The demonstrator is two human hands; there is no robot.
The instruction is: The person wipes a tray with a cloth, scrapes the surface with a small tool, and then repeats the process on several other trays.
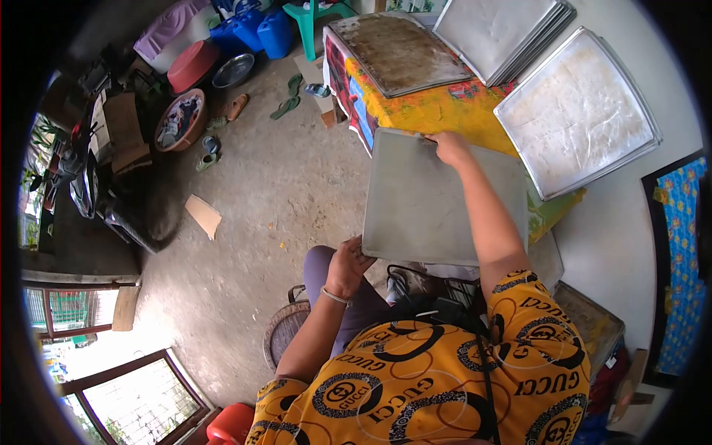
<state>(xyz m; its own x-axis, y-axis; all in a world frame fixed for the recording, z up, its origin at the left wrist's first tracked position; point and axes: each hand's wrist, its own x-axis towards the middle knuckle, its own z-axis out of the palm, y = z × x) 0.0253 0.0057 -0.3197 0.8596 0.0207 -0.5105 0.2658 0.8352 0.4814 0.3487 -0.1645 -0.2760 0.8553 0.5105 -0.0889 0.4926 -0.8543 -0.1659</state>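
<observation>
A flat grey metal baking tray [423,204] is held tilted in front of my body, above my lap. My left hand [350,265], with a bracelet at the wrist, grips its near left corner. At the far edge, my right hand [451,148] has its fingers closed over the rim, and the forearm crosses above the tray. Beyond it stands a table with a yellow patterned cloth [415,110], carrying a brown-stained tray [400,52]. A stack of trays [504,33] leans at the back, and more silvery trays [578,111] lean against the wall at the right.
Sandals [285,107] and a cardboard piece [203,216] lie on the concrete floor. A basin of cloths [180,122], a red tub [193,68], blue jugs [274,35] and a green stool [305,22] stand farther back. A motorbike [93,178] is at the left. A round wooden stool [285,334] is beside my leg.
</observation>
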